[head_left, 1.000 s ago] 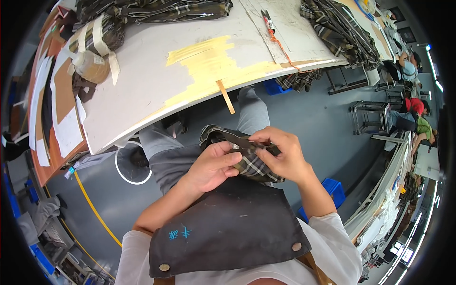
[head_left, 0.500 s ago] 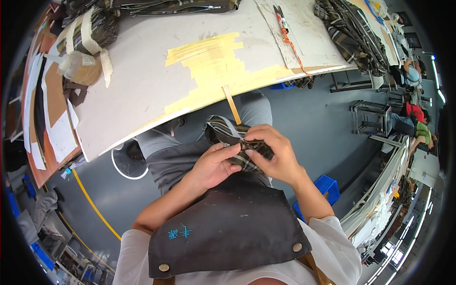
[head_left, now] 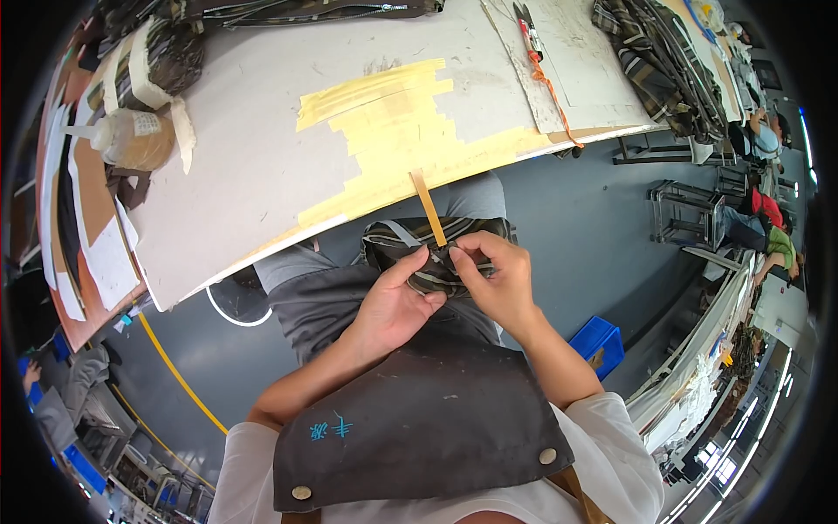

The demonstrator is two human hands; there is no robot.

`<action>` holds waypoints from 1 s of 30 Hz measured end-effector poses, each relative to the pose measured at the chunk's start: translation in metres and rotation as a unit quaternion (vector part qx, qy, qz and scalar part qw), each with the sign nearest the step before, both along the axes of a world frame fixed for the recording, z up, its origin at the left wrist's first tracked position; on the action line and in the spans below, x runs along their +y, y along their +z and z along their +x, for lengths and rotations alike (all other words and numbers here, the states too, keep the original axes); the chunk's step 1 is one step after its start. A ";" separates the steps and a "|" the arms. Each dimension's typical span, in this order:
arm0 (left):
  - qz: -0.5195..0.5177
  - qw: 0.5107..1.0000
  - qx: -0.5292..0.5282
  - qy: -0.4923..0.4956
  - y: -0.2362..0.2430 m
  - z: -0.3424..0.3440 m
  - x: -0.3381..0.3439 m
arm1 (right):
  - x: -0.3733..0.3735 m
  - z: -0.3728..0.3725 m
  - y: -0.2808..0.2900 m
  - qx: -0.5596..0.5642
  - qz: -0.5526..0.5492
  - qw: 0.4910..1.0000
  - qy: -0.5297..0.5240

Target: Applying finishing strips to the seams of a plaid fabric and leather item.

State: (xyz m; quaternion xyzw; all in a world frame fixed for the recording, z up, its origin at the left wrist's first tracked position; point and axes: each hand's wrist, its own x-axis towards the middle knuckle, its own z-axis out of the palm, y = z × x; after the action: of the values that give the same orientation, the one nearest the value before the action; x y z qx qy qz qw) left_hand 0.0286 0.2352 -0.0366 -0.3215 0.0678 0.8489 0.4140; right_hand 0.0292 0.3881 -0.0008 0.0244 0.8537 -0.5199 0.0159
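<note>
Over my lap, a dark plaid piece of cloth (head_left: pixel 381 248) with pale stripes is held between my two hands. My left hand (head_left: pixel 394 304) pinches its near edge between thumb and fingers, the palm partly turned up. Close beside it, my right hand (head_left: pixel 497 278) grips the cloth with thumb and forefinger. A narrow tan strip (head_left: pixel 428 210) sticks out from the table's front edge, and its free end reaches the cloth between my fingertips. Whether the strip's end touches the cloth or lies just above it I cannot tell.
The pale worktable (head_left: pixel 244 157) carries yellow tape (head_left: pixel 384 122) along its front. Red-handled snips (head_left: pixel 532 39) with an orange cord lie at right, near piled plaid garments (head_left: pixel 663 70). A squeeze bottle (head_left: pixel 135 140) stands left. A blue bin (head_left: pixel 598 345) sits on the floor.
My hands have brought the cloth up against the strip's free end, which stood apart from my fingers before. My right hand has shifted slightly left, and the cloth is spread wider.
</note>
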 end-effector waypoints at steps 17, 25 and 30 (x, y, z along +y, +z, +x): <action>0.012 0.999 0.004 0.038 0.010 -0.005 0.005 | -0.010 -0.004 0.008 -0.029 -0.017 0.998 -0.050; -0.023 0.998 0.022 0.045 0.007 -0.009 0.005 | -0.015 -0.007 0.007 -0.033 -0.018 0.997 -0.061; 0.024 0.998 0.046 0.046 -0.002 -0.007 0.010 | -0.014 -0.006 0.012 0.012 0.021 0.998 -0.065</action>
State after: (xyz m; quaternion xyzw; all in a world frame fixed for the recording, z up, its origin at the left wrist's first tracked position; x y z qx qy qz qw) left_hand 0.0217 0.2451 -0.0388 -0.2752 0.0514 0.8824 0.3782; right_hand 0.0234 0.3739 0.0109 0.0741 0.8612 -0.5020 -0.0283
